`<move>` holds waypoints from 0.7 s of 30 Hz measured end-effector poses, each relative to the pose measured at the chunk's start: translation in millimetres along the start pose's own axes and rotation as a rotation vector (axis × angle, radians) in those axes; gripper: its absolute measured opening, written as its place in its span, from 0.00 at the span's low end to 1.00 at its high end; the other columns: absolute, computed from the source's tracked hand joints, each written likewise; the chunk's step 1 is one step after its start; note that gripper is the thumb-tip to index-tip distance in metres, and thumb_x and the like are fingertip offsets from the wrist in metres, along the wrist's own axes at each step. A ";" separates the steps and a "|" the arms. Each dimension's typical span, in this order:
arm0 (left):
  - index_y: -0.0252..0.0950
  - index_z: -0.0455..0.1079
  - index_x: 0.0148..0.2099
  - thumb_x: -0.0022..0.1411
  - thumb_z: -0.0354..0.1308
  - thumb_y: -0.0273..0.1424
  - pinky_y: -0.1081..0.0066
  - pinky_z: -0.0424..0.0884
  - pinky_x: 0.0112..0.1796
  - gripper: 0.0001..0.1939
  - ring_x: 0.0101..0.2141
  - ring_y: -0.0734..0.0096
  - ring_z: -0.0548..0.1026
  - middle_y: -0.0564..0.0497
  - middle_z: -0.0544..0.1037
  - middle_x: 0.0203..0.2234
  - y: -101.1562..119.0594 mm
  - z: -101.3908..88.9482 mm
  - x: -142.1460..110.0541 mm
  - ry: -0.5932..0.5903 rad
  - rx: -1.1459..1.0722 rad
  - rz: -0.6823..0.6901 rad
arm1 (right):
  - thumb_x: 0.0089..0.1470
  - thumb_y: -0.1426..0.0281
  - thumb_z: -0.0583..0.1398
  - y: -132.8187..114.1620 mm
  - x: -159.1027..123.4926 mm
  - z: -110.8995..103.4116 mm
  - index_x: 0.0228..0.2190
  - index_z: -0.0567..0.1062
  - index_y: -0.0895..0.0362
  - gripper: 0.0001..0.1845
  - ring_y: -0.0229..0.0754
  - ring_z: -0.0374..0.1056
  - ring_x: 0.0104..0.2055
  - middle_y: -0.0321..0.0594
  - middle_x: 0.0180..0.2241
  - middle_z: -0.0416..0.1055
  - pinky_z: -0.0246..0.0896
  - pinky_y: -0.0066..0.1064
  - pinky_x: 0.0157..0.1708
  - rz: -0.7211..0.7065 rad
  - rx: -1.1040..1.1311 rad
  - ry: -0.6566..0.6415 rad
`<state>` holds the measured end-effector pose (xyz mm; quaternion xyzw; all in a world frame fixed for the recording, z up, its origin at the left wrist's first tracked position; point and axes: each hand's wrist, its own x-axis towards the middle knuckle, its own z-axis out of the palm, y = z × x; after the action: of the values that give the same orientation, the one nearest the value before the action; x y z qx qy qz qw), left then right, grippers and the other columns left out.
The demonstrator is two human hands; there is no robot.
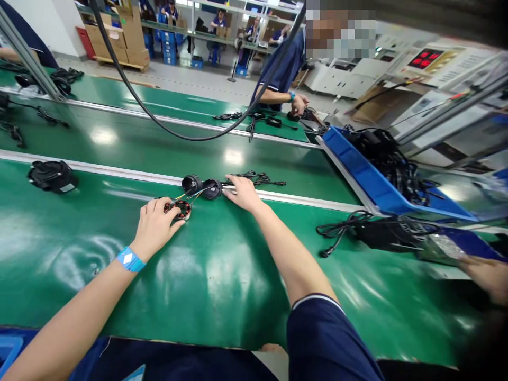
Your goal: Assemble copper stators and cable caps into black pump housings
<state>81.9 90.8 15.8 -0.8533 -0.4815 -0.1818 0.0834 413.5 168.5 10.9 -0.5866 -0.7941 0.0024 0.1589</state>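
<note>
My left hand is closed on a ring-shaped motor stator with copper windings, just above the green bench mat. A second wound part seems to sit under its fingers, mostly hidden. Thin coloured wires run from the stator to two round black housings at the metal strip. Just right of these housings is my right hand, thumb and forefinger apart around the black cables. Whether its fingertips touch a cable is unclear. Beyond that hand the cables trail off with small connectors on their ends.
A black motor unit lies at the left. To the right are a corded black box and a blue bin of cables. A co-worker's hand is at the right edge; another person stands across the line. A black cable hangs in front.
</note>
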 end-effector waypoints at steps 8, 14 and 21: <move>0.37 0.69 0.36 0.66 0.61 0.48 0.41 0.67 0.55 0.19 0.63 0.38 0.63 0.35 0.66 0.61 -23.7 -19.2 -50.9 -0.164 -0.229 0.008 | 0.67 0.61 0.51 14.9 -58.4 10.5 0.41 0.77 0.58 0.18 0.50 0.70 0.34 0.48 0.31 0.76 0.54 0.35 0.32 0.040 -0.102 -0.045; 0.37 0.69 0.36 0.67 0.61 0.46 0.41 0.66 0.57 0.17 0.66 0.37 0.61 0.37 0.70 0.59 -27.7 -36.2 -85.5 -0.146 -0.253 0.089 | 0.62 0.47 0.56 20.0 -121.1 -2.5 0.40 0.77 0.56 0.25 0.49 0.71 0.33 0.46 0.30 0.75 0.62 0.36 0.34 0.055 -0.040 -0.086; 0.36 0.73 0.44 0.68 0.63 0.30 0.64 0.75 0.44 0.05 0.40 0.65 0.79 0.47 0.80 0.39 12.1 -39.6 -85.9 0.176 -0.273 0.164 | 0.66 0.57 0.61 -66.8 -99.2 -55.4 0.56 0.72 0.48 0.19 0.49 0.71 0.56 0.42 0.54 0.75 0.67 0.45 0.58 -0.116 0.487 -0.032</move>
<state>42.8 3.9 19.1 -0.8739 -0.3719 -0.3121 0.0234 391.4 45.0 51.4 -0.4844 -0.8049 0.1938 0.2828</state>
